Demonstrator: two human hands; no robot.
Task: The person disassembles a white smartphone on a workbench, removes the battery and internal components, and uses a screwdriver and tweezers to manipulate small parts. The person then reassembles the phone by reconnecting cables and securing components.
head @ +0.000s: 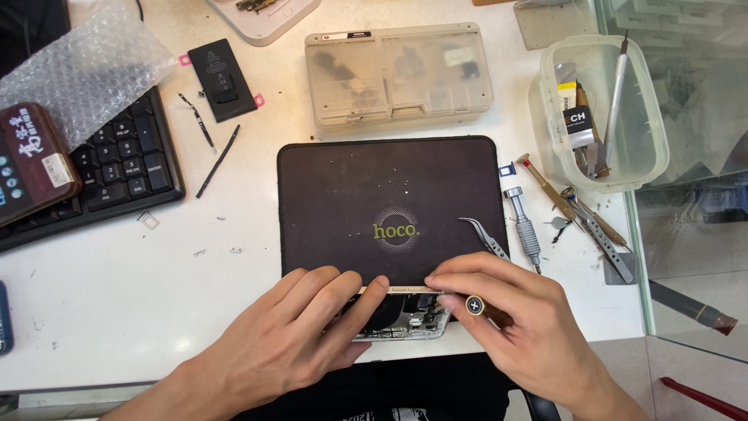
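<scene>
An opened smartphone with a pale gold metal frame [405,316] lies at the near edge of a dark brown rectangular work mat [389,206], its exposed circuitry and connectors facing up. The left hand [292,343] rests flat over the phone's left part, fingers curled down and pressing it against the mat, thumb beneath the near edge. The right hand [506,320] is closed around a small precision screwdriver with a black cross-marked end cap [474,305], pinched between thumb and forefinger; its tip points toward the phone's right side, though the fingers hide exactly where it meets the board.

The phone looks light and stiff along its frame but fragile inside: thin flex cables and small connectors would tear or bend easily, and the smooth metal edge is probably slippery. The long frame edges are the safest place to hold it, clear of the open interior.

Just beyond the right hand, curved steel tweezers [483,234] lie on the mat, with a silver knurled screwdriver [523,226] beside it. A clear plastic tub of tools [604,113] stands farther right, a translucent parts box [397,74] sits behind the mat, and a loose black phone battery [222,79] lies near a black keyboard [117,168].
</scene>
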